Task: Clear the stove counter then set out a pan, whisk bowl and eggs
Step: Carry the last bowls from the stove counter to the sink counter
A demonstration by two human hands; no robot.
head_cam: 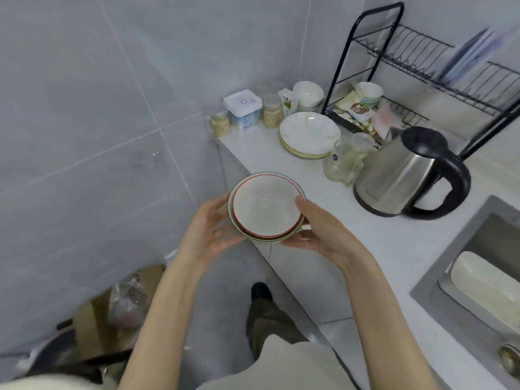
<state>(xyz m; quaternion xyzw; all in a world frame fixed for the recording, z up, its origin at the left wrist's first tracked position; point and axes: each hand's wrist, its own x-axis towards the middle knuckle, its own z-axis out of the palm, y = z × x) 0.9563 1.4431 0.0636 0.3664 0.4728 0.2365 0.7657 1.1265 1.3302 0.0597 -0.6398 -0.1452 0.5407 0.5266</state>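
Head view: the left hand and right hand grip two nested bowls from either side, just above the counter edge. Best keep them level and set them down short of the plates and kettle.

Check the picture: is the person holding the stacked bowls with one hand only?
No, the left hand and the right hand both grip the stacked bowls, one on each side.

Even soft light; motion blur upper right; wide-angle bowing.
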